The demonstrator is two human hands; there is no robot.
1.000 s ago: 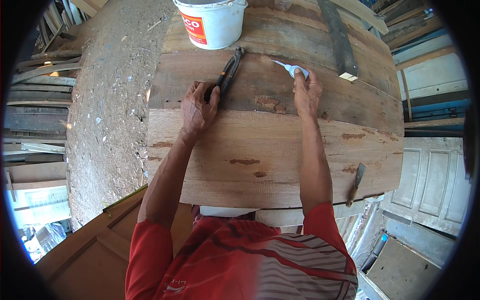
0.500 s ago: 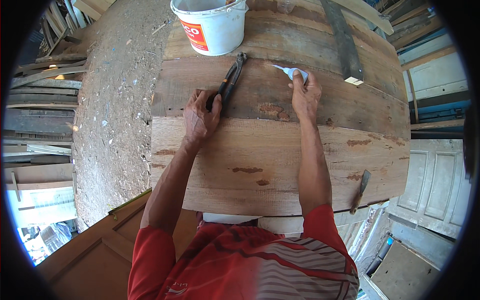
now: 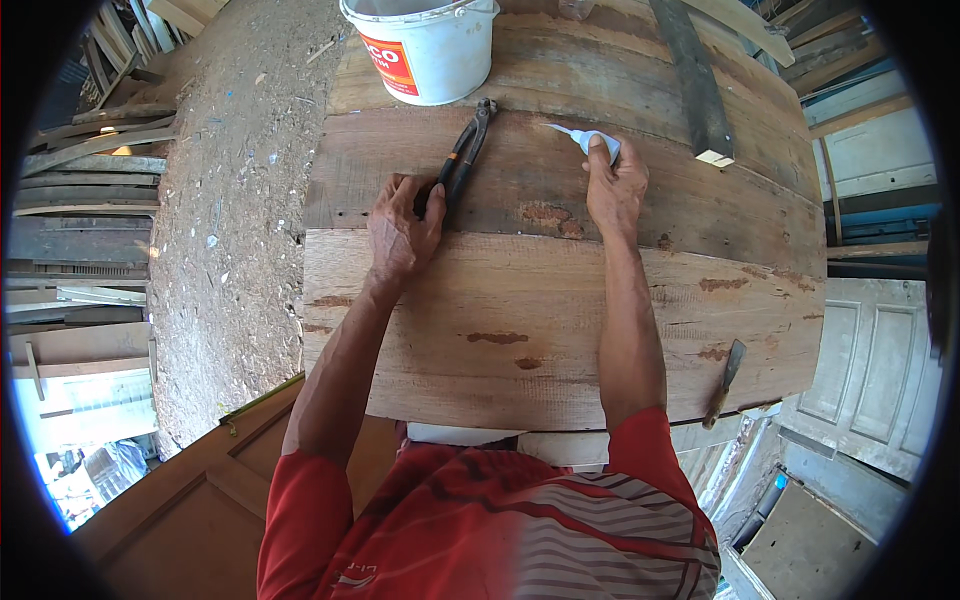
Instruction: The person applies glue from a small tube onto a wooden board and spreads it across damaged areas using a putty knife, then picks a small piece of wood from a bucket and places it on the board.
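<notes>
My left hand is closed around the black handles of a pair of pincers, whose metal jaws point away from me on the plank tabletop. In my right hand is a small white squeeze bottle, gripped between thumb and fingers. Its thin nozzle points left, above the dark plank and to the right of the pincers' jaws. The fingers curled behind the bottle are partly hidden. Brown filler-like patches mark the wood between and around my forearms.
Behind the pincers stands a white bucket with a red label. A dark wooden bar lies at the far right. Near the right front edge rests a scraper-like tool. Stacked boards line the left side, and a panelled door stands at right.
The view has shifted slightly. Both hands keep the same hold, and the pincers and the bottle stay nearly where they were.
</notes>
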